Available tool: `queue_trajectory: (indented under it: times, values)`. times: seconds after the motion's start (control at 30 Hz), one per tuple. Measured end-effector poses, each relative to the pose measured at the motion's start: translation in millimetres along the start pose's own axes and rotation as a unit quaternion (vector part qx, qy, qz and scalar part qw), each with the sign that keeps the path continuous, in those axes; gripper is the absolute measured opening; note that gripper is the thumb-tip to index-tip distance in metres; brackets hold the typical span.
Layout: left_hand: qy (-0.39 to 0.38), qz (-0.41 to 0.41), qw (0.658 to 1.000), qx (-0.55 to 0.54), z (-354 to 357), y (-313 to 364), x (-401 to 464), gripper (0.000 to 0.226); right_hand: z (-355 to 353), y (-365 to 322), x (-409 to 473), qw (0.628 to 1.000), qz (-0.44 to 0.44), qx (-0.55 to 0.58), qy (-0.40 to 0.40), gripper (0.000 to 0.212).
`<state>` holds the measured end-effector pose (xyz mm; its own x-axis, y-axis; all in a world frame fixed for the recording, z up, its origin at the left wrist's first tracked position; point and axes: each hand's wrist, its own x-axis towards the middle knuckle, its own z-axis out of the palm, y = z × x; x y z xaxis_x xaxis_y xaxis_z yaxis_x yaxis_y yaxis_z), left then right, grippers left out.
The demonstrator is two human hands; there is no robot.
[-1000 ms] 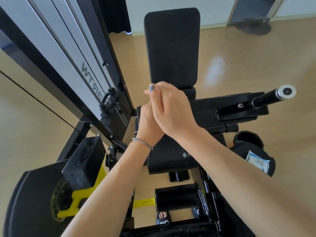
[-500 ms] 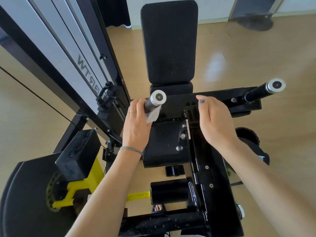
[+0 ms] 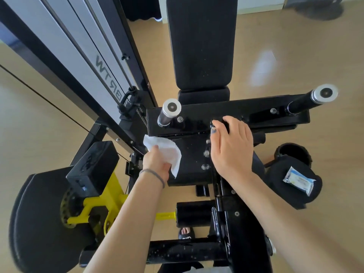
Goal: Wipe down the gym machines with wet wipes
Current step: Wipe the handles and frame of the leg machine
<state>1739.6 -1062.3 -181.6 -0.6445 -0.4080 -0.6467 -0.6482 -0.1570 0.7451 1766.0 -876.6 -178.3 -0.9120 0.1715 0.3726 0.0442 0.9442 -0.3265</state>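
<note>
Item: wet wipe, at seat pad's left edge | left hand pinches it | right hand grips machine frame | advice: we spread the wipe flat, press evenly, overlap strokes across the seat.

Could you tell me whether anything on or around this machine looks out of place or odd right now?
Only one thing: a white-and-blue pack of wet wipes lies on the black round pad at the machine's right side, not a place for storage. White specks dot the black seat plate.
</note>
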Motion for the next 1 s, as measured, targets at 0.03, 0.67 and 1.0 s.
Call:
queue_trajectory:
  times: [0.03, 0.67, 1.0]
  values:
    - [0.009, 0.006, 1.000, 0.004, 8.2, 7.6, -5.8, 0.027, 0.8, 0.0, -0.9, 1.000, -0.006, -0.003, 0.002, 0.041]
    - [0.054, 0.044, 0.997, 0.025, 48.9, 13.6, -22.1, 0.025, -3.4, 4.3, -2.1, 0.998, -0.031, -0.039, -0.049, 0.055]
    - [-0.093, 0.014, 0.995, 0.026, 56.0, 34.3, -49.0, 0.036, -2.1, 6.4, -3.2, 0.998, -0.028, -0.026, -0.053, 0.051]
